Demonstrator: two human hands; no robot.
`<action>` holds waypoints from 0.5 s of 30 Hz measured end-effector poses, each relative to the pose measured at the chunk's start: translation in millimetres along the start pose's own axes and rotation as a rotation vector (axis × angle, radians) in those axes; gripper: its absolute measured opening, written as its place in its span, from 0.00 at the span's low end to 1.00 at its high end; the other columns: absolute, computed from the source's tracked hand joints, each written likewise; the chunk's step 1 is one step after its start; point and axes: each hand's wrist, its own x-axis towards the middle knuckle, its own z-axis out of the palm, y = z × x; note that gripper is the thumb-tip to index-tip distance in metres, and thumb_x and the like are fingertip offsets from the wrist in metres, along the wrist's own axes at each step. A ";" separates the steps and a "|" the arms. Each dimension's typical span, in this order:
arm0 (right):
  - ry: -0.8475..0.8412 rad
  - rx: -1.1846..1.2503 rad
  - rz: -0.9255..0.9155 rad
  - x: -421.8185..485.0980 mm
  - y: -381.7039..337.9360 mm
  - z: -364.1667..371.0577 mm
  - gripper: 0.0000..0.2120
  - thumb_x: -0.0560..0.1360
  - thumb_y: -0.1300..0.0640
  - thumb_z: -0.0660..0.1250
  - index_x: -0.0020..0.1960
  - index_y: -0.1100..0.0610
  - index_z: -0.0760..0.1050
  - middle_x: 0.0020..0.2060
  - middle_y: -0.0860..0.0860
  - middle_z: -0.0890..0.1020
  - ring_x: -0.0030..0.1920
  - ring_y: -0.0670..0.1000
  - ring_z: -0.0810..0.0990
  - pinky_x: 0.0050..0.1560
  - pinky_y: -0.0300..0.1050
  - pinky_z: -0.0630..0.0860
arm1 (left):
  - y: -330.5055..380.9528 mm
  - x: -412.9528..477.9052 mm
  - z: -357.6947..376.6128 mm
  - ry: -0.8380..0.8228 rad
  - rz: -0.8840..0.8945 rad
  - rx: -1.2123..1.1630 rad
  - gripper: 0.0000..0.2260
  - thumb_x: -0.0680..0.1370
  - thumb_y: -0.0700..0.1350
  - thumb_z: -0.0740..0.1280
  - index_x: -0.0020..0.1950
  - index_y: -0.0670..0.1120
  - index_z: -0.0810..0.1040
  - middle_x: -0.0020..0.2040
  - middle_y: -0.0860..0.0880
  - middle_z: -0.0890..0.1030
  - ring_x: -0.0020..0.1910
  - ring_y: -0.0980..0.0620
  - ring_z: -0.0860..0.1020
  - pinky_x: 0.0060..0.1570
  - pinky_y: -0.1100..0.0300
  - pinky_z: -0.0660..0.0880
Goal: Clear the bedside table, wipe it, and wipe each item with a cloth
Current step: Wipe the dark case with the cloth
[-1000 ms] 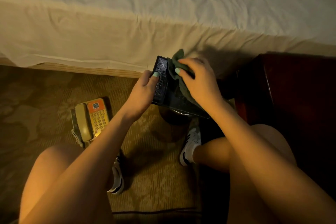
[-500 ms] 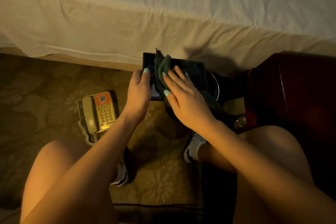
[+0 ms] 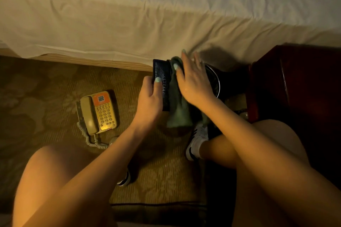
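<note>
My left hand (image 3: 150, 101) grips the left edge of a flat black textured tray (image 3: 162, 79), thumb on top, holding it in the air in front of the bed. My right hand (image 3: 193, 81) lies flat with straight fingers on a dark green cloth (image 3: 178, 110), pressing it onto the tray's top; the cloth's loose end hangs down below the tray. Most of the tray is hidden under the cloth and hand. The dark red bedside table (image 3: 295, 86) stands at the right.
A beige and orange corded phone (image 3: 98, 111) lies on the patterned carpet to the left. A round dark bin (image 3: 214, 81) sits on the floor under the tray, beside the table. The bed with white sheets (image 3: 166, 14) runs across the top. My knees and white shoes fill the foreground.
My right hand slid the cloth across the tray, from curled at its far end to flat with fingers spread further forward. The tray tilted and shifted slightly. The view drifted.
</note>
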 end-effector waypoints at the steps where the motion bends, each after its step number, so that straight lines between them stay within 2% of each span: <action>1: 0.002 0.012 0.077 8.7 5.6 -1.5 0.29 0.81 0.43 0.45 0.77 0.57 0.55 0.76 0.55 0.60 0.77 0.59 0.49 0.76 0.56 0.45 | 1.7 -2.1 -0.8 -0.022 0.012 0.015 0.08 0.84 0.46 0.55 0.50 0.43 0.69 0.38 0.52 0.68 0.31 0.63 0.66 0.31 0.68 0.65; 2: -0.008 0.008 0.134 13.5 9.9 -2.4 0.30 0.80 0.42 0.42 0.77 0.56 0.57 0.75 0.54 0.62 0.77 0.60 0.50 0.75 0.57 0.46 | 2.8 -3.4 -2.0 -0.036 0.015 0.023 0.09 0.84 0.46 0.55 0.51 0.43 0.69 0.38 0.52 0.69 0.31 0.63 0.67 0.31 0.67 0.65; 4: 0.000 -0.012 0.132 11.6 11.1 -1.3 0.29 0.79 0.44 0.42 0.76 0.55 0.59 0.74 0.54 0.65 0.76 0.60 0.53 0.75 0.58 0.47 | 4.3 -4.0 -5.2 -0.025 0.013 0.024 0.09 0.84 0.46 0.55 0.51 0.42 0.70 0.38 0.52 0.71 0.31 0.63 0.69 0.30 0.67 0.66; 6: 0.055 -0.024 0.012 -2.9 3.8 1.0 0.28 0.80 0.47 0.43 0.76 0.55 0.58 0.74 0.57 0.65 0.76 0.60 0.55 0.75 0.58 0.49 | 6.4 -1.6 -8.6 0.017 0.021 0.034 0.08 0.84 0.44 0.55 0.49 0.43 0.70 0.37 0.53 0.70 0.30 0.65 0.69 0.30 0.70 0.65; 8: 0.091 -0.046 -0.131 -19.9 -5.1 6.4 0.27 0.81 0.47 0.44 0.76 0.56 0.59 0.74 0.60 0.63 0.75 0.62 0.56 0.75 0.60 0.52 | 6.1 4.0 -12.3 0.056 0.012 0.033 0.08 0.84 0.45 0.56 0.48 0.44 0.70 0.37 0.53 0.70 0.30 0.64 0.68 0.31 0.69 0.65; 10: 0.074 -0.084 -0.214 -32.3 -9.5 12.1 0.28 0.80 0.46 0.45 0.77 0.57 0.57 0.75 0.61 0.59 0.76 0.62 0.53 0.76 0.59 0.51 | 1.4 10.1 -14.6 0.093 -0.037 -0.003 0.09 0.84 0.48 0.56 0.48 0.46 0.71 0.39 0.51 0.71 0.35 0.60 0.69 0.36 0.61 0.67; 12: 0.000 -0.126 -0.214 -37.7 -10.2 13.9 0.31 0.80 0.41 0.43 0.78 0.56 0.53 0.77 0.61 0.54 0.77 0.59 0.48 0.76 0.56 0.46 | -0.1 13.3 -15.1 0.104 -0.090 -0.054 0.10 0.82 0.52 0.57 0.48 0.47 0.72 0.41 0.47 0.72 0.40 0.49 0.69 0.40 0.51 0.67; 15: 0.035 -0.110 -0.174 -32.7 -9.4 9.8 0.34 0.79 0.38 0.43 0.78 0.57 0.53 0.77 0.61 0.53 0.77 0.58 0.48 0.77 0.55 0.46 | 6.4 15.3 -13.9 0.074 -0.057 -0.067 0.10 0.81 0.52 0.57 0.47 0.48 0.72 0.42 0.46 0.71 0.41 0.48 0.69 0.40 0.50 0.67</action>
